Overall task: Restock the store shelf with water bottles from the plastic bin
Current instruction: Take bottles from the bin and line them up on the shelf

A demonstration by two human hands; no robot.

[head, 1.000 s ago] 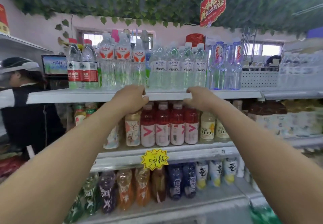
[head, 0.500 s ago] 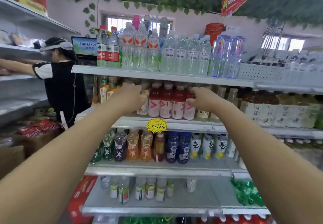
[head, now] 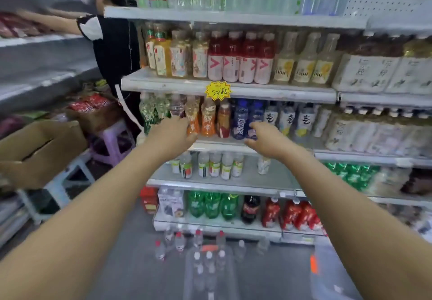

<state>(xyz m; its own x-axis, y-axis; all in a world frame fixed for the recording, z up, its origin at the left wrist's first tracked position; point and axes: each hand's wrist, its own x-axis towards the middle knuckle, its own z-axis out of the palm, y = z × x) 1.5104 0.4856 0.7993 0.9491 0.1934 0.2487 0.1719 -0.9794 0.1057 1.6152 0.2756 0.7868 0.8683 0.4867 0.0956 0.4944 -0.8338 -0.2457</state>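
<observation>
Reaching forward, the left hand is empty at 11 o'clock, fingers loose, before the shelf. Water bottles stand at 6 o'clock in the clear plastic bin on the floor. I judge them heavy, smooth and slightly soft, so grip mid-body. The right hand, at 1 o'clock, is also empty and relaxed.

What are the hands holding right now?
Nothing. The left hand and the right hand are both empty, reaching out in front of the shelf. The water bottles are down below them.
</observation>
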